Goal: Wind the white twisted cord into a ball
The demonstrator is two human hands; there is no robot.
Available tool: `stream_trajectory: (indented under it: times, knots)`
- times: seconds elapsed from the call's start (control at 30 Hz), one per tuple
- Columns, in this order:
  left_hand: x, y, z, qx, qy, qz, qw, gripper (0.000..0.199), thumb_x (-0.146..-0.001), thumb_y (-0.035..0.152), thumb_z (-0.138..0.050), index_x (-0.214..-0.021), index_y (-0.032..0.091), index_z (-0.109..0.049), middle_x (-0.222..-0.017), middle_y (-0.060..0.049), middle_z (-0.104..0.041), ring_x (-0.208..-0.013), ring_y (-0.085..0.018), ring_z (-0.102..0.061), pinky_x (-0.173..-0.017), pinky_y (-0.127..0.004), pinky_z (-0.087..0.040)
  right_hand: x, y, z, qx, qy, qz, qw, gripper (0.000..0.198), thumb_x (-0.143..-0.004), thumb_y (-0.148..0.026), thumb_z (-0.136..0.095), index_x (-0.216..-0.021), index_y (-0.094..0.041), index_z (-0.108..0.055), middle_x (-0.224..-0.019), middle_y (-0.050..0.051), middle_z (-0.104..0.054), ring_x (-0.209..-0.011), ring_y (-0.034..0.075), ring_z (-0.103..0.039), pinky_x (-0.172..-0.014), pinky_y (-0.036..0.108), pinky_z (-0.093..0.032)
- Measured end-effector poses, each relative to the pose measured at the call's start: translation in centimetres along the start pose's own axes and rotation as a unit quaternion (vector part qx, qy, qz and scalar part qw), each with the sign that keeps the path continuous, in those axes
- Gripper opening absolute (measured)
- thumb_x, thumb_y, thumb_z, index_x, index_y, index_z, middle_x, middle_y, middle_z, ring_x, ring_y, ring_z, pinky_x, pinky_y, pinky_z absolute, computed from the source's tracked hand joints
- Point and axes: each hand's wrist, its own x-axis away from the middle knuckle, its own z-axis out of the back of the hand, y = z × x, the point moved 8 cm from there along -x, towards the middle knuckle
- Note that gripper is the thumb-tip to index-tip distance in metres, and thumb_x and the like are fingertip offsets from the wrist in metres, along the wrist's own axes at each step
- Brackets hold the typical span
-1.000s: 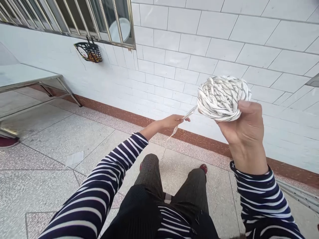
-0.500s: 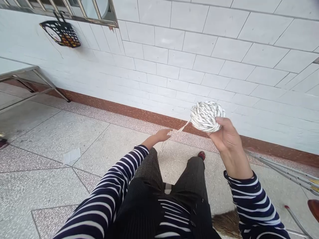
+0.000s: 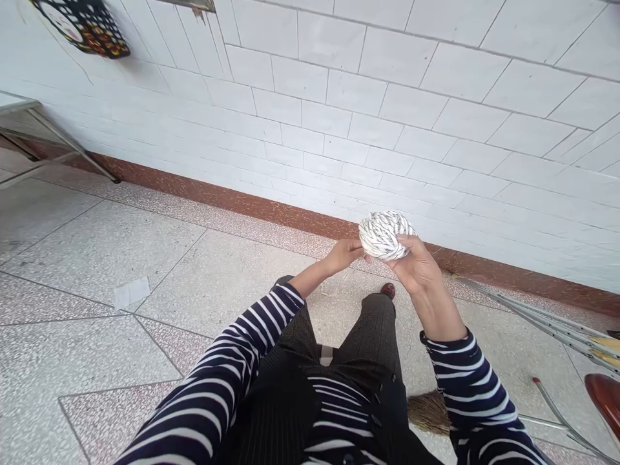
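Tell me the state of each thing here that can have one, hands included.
White cord ball: wound up, held off the floor
Right hand: gripping the ball
Left hand: fingers at the ball's left edge, grip unclear
Black patterned basket: against the wall, cut off by the frame
White sheet: lying on the floor
Brown bristles: on the floor, partly hidden

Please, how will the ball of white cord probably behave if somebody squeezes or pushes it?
The ball of white cord would probably give slightly when squeezed, being many strands wound together. Its rounded outline suggests it might roll or rock if pushed. It is perhaps light, as the right hand holds it near one edge.
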Motion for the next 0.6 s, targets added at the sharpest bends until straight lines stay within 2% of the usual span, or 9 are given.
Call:
stream_trajectory:
  times: [0.1, 0.23, 0.3, 0.37, 0.47, 0.6]
  knots:
    - [2.6, -2.9, -0.6, 0.026, -0.015, 0.044, 0.999, 0.030, -0.093, 0.032, -0.052, -0.084, 0.013, -0.074, -0.084, -0.003, -0.073, -0.077, -0.015, -0.063, -0.079, -0.026, -0.047, 0.2, 1.3, 1.0, -0.026, 0.011, -0.006, 1.000, 0.039, -0.067, -0.022, -0.074, -0.105, -0.024, -0.066, -0.108, 0.002, -0.075, -0.117, 0.028, -0.064, -0.096, 0.049, -0.057]
    - [5.8, -7.2, -1.5, 0.016, -0.009, 0.135, 0.991, 0.027, -0.089, 0.022, -0.049, -0.079, 0.013, -0.072, -0.081, -0.002, -0.071, -0.078, -0.014, -0.061, -0.078, -0.023, -0.044, 1.6, 3.5, 1.8, -0.043, 0.041, -0.032, 0.998, 0.040, -0.067, -0.024, -0.074, -0.106, -0.025, -0.067, -0.114, 0.002, -0.074, -0.120, 0.029, -0.064, -0.100, 0.052, -0.054]
    - [7.3, -8.8, -2.2, 0.006, -0.008, 0.167, 0.986, 0.027, -0.088, 0.019, -0.048, -0.077, 0.013, -0.072, -0.079, -0.001, -0.070, -0.077, -0.014, -0.060, -0.077, -0.023, -0.043, 2.5, 3.6, 1.7, -0.045, 0.040, -0.022, 0.998, 0.043, -0.067, -0.024, -0.075, -0.110, -0.026, -0.068, -0.119, 0.003, -0.073, -0.121, 0.029, -0.064, -0.104, 0.052, -0.052]
    - [8.8, -10.0, -3.3, 0.000, -0.018, 0.188, 0.982, 0.028, -0.088, 0.019, -0.048, -0.078, 0.014, -0.073, -0.075, 0.000, -0.067, -0.071, -0.014, -0.056, -0.071, -0.022, -0.042, 3.3, 2.9, 1.7, -0.045, 0.040, 0.003, 0.998, 0.046, -0.068, -0.024, -0.076, -0.113, -0.027, -0.067, -0.123, 0.003, -0.071, -0.122, 0.028, -0.063, -0.108, 0.052, -0.049]
    - [10.8, -11.0, -5.0, 0.010, -0.032, 0.200, 0.979, 0.028, -0.088, 0.020, -0.049, -0.079, 0.014, -0.075, -0.070, 0.001, -0.063, -0.062, -0.012, -0.049, -0.061, -0.022, -0.037, 4.3, 2.0, 2.6, -0.024, 0.059, 0.032, 0.997, 0.049, -0.066, -0.024, -0.079, -0.114, -0.027, -0.067, -0.119, 0.003, -0.073, -0.121, 0.028, -0.063, -0.113, 0.051, -0.044]
    - [12.1, -12.1, -4.9, 0.012, 0.008, 0.234, 0.972, 0.026, -0.084, 0.019, -0.050, -0.075, 0.014, -0.073, -0.062, 0.002, -0.056, -0.054, -0.011, -0.042, -0.056, -0.022, -0.033, 5.4, 2.5, 4.4, 0.019, 0.084, 0.022, 0.996, 0.059, -0.060, -0.023, -0.085, -0.115, -0.027, -0.066, -0.112, 0.004, -0.074, -0.122, 0.031, -0.062, -0.113, 0.053, -0.042]
